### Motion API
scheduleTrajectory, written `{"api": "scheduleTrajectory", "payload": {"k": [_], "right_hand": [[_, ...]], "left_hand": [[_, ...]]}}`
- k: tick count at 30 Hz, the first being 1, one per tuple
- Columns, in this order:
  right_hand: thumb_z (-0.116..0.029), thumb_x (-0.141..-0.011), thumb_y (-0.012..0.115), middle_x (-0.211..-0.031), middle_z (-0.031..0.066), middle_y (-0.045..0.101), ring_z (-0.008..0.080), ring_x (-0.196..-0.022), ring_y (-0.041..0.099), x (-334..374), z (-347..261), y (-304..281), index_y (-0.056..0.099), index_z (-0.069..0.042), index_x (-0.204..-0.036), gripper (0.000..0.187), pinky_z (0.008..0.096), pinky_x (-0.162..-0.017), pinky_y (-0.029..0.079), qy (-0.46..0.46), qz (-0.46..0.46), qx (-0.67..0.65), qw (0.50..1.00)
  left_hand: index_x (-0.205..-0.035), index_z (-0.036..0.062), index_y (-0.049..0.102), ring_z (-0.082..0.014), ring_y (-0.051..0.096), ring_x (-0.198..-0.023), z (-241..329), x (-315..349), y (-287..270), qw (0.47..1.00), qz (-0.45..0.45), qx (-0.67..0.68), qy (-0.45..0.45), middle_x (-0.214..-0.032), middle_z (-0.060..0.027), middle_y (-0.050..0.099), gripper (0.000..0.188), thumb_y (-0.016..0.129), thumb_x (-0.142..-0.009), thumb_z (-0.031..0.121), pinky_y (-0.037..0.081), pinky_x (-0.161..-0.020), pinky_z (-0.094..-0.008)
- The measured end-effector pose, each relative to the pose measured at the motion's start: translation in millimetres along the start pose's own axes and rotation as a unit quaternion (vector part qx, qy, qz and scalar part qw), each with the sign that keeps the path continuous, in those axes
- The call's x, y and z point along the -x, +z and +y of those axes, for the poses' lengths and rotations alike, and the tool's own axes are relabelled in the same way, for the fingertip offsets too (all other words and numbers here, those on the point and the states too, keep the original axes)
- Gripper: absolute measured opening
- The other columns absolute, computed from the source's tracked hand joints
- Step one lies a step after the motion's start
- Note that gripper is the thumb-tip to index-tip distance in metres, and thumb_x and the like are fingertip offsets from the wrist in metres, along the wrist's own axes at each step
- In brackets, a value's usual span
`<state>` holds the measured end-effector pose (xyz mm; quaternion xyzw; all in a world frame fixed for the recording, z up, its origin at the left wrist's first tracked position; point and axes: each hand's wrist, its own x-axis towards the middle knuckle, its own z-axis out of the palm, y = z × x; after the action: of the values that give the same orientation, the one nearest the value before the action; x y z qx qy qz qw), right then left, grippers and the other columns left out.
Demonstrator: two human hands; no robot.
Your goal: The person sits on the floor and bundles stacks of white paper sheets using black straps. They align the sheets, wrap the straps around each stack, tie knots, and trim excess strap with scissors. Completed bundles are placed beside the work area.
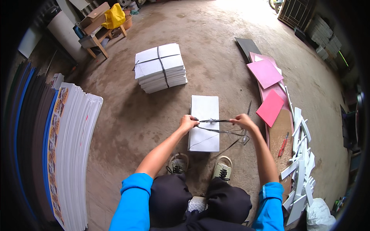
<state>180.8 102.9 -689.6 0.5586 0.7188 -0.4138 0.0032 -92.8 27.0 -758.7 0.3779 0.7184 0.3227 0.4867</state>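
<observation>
A stack of white sheets (204, 104) stands on the floor just in front of my shoes. Black plastic strap (210, 130) runs across its top in two strands, and a loose tail hangs off the right side. My left hand (188, 123) is closed on the strap at the stack's left edge. Past the right edge, my right hand (243, 121) pinches the other end, so the upper strand stretches between both hands. Farther ahead and to the left sits a white bundle (160, 69) tied crosswise with black strap.
Tall stacks of white sheets (79, 154) line the left. On the right lie pink sheets (266, 73), a brown board (280, 134) with a red cutter knife (283, 144), and a heap of white offcuts (302, 165). A wooden bench (101, 40) stands far left.
</observation>
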Motion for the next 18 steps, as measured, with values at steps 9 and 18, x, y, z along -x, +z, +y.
{"api": "scheduleTrajectory", "payload": {"k": [9, 18], "right_hand": [[-0.054, -0.082, 0.048, -0.073, 0.0130, 0.064, 0.0276, -0.077, 0.062, 41, 80, -129, 0.066, -0.007, -0.075, 0.050, 0.0524, -0.082, 0.039, 0.161, 0.325, 0.211, 0.908], [-0.034, -0.076, 0.064, -0.097, 0.0104, 0.054, 0.0270, -0.100, 0.051, -1, -9, 39, 0.058, -0.009, -0.096, 0.033, 0.0433, -0.089, 0.035, -0.230, 0.236, 0.176, 0.928]], "left_hand": [[-0.089, -0.0054, 0.054, -0.0161, 0.064, -0.070, 10, 12, 8, 0.991, -0.040, 0.128, -0.011, -0.079, -0.0105, 0.062, 0.016, 0.061, -0.076, -0.002, 0.054, -0.060, -0.0244], [-0.090, -0.0032, 0.058, -0.0132, 0.062, -0.074, 23, 20, 7, 0.994, -0.024, 0.106, -0.006, -0.083, -0.0083, 0.063, 0.018, 0.064, -0.076, 0.007, 0.050, -0.066, -0.0234]]}}
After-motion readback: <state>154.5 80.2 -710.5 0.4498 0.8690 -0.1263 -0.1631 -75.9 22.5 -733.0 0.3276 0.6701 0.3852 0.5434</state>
